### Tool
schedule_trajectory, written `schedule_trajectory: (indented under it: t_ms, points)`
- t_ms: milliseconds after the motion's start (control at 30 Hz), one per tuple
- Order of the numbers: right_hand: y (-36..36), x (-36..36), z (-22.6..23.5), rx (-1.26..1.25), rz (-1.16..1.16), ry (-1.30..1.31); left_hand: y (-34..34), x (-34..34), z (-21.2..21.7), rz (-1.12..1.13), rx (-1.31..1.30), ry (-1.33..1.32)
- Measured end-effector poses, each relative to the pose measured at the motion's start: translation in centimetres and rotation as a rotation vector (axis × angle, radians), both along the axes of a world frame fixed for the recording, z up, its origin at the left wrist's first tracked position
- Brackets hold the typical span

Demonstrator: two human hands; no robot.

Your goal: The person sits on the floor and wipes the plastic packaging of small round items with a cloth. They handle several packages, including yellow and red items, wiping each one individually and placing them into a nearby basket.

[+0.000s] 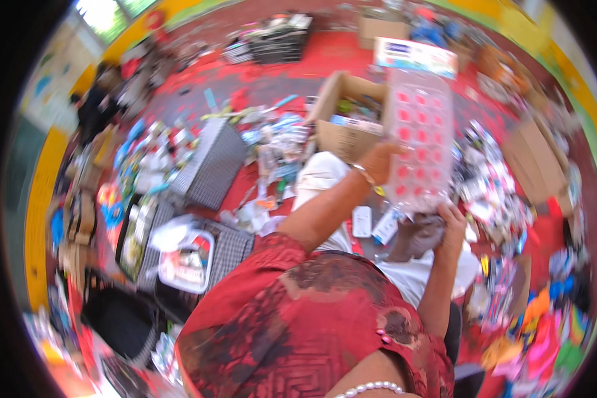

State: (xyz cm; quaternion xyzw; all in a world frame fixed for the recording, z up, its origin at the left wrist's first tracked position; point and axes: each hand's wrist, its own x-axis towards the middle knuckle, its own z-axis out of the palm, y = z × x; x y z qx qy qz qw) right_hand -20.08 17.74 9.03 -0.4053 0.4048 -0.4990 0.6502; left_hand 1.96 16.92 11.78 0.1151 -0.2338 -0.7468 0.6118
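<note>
I hold up a clear plastic blister pack (419,136) with rows of round pink pieces inside. My left hand (380,161), with a bracelet at the wrist, grips the pack's left edge about halfway up. My right hand (452,221) grips its lower right corner. The pack is tilted, its top pointing away from me, and it hangs over an open cardboard box (341,136) and a spread of small packaged goods. My white-clad knee (320,174) and red patterned top (312,318) fill the lower middle.
Packaged goods lie scattered across the red floor (331,50). A grey woven basket (212,166) stands to my left, a white tray (187,262) nearer. Cardboard boxes (534,159) stand at right, a black crate (278,43) at the back. A person (96,106) sits at far left.
</note>
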Motion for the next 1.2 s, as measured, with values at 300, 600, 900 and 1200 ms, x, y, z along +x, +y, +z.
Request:
schedule_trajectory:
  t_ms: [300, 600, 900, 1200]
  points:
    - [1.3, -3.0, -0.6, -0.054, 0.005, -0.04, -1.7, -1.5, -0.3, 0.135, 0.057, -0.22]
    - [1.6, -3.3, 0.7, -0.11, -0.126, 0.168, -2.4, -1.8, -1.0, 0.169, 0.11, -0.195]
    - [1.3, -4.1, 1.0, -0.055, 0.019, -0.162, -3.5, -2.4, -0.3, 0.196, 0.172, -0.197]
    - [1.1, -1.7, 1.1, -0.015, 0.098, -0.077, -4.4, -2.4, -1.0, 0.167, 0.195, -0.09]
